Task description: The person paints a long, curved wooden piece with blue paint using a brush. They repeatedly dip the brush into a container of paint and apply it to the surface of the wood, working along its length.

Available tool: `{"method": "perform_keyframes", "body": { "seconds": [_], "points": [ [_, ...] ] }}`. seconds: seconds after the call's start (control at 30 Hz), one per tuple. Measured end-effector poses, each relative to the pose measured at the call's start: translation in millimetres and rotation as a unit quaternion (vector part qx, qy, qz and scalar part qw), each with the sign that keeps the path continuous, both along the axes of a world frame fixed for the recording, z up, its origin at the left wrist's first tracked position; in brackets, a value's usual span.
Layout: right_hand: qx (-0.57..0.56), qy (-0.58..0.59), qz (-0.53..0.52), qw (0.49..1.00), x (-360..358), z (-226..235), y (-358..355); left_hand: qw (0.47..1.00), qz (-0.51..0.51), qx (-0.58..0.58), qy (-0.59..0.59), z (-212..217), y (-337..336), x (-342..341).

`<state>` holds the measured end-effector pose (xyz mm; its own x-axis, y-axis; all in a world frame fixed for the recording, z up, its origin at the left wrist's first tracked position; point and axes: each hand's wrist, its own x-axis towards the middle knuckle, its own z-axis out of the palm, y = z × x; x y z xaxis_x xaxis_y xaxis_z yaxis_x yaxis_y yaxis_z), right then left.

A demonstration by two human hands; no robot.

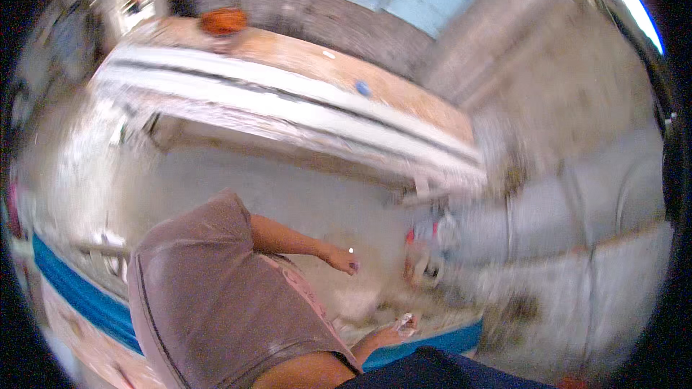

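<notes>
A brownish-pink shirt fills the lower left, and both my arms reach out from it to the right. The upper arm ends in my left hand point(342, 260). Its fingers are curled in, with specks of white and purple beside them, too small and smeared to name. Lower down, my right hand point(395, 331) is closed around a small, shiny whitish thing point(407, 325) whose kind I cannot make out. The two hands are apart. Dark navy cloth point(447, 372) lies below the right hand.
A long white-sided ledge point(288, 104) with a tan top crosses the back, bearing an orange thing point(223, 21) and a small blue object point(362, 88). Large grey ridged shapes point(555, 209) stand right. Blurred red and white items point(425, 245) lie beside them. A blue strip point(86, 295) runs along the lower left.
</notes>
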<state>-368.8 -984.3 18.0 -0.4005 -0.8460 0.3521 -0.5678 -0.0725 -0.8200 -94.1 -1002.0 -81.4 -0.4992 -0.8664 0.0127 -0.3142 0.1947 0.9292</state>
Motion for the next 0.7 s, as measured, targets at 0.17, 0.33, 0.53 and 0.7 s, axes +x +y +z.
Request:
{"method": "perform_keyframes", "body": {
  "seconds": [0.17, 0.33, 0.53, 0.7],
  "points": [
    [-0.001, -0.008, 0.320, 0.947, 203, -9, -22, 0.939, 0.325, -0.008, 0.110, -34, 126, 170],
    [0.056, 0.022, 0.623, 0.780, 474, -42, 82, 0.779, 0.610, 0.011, 0.143, -68, 337, 330],
    [0.095, 0.113, 0.873, 0.465, 685, 4, 313, 0.505, 0.852, -0.002, 0.136, -4, 582, 442],
    [0.019, 0.284, 0.912, 0.294, 834, -50, 440, 0.260, 0.917, -0.037, 0.301, -24, 749, 475]
  ]
}}
